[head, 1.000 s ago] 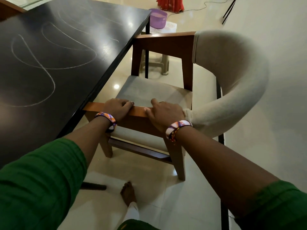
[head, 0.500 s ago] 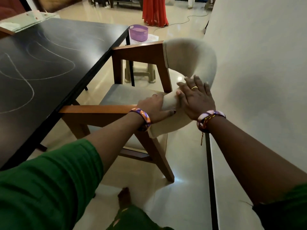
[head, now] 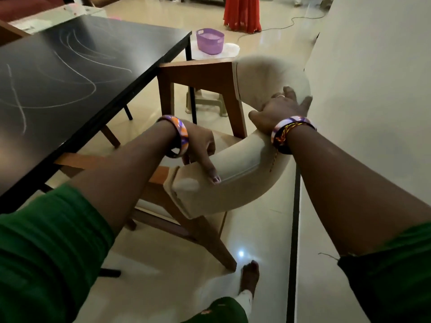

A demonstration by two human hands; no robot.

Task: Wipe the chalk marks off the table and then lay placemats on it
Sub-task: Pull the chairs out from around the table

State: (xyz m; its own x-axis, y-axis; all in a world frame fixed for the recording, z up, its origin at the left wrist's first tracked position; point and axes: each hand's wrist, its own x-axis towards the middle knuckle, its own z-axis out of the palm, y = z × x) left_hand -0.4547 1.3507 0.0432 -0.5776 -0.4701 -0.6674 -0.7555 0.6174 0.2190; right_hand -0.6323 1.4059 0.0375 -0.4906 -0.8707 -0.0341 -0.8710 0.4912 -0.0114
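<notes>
A black table (head: 93,73) fills the upper left, its top covered with white curved chalk marks (head: 77,87). Beside its right edge stands a wooden chair (head: 200,75) with a curved cream padded backrest (head: 242,169). My left hand (head: 200,145) grips the near end of that backrest, thumb on top and fingers curled round its inner side. My right hand (head: 279,110) grips the backrest farther along, at the bend near the wall. No cloth or placemat is in view.
A white wall (head: 363,113) runs close along the right, leaving a narrow strip of glossy floor. A purple basket (head: 210,41) sits on a small stand (head: 205,101) beyond the chair. My bare foot (head: 250,276) is near the chair's front leg. Red fabric (head: 241,12) hangs at the back.
Both hands went from the chair's wooden armrest to the padded backrest, and the right hand then slid farther round the curve. The chair now stands farther out from the table.
</notes>
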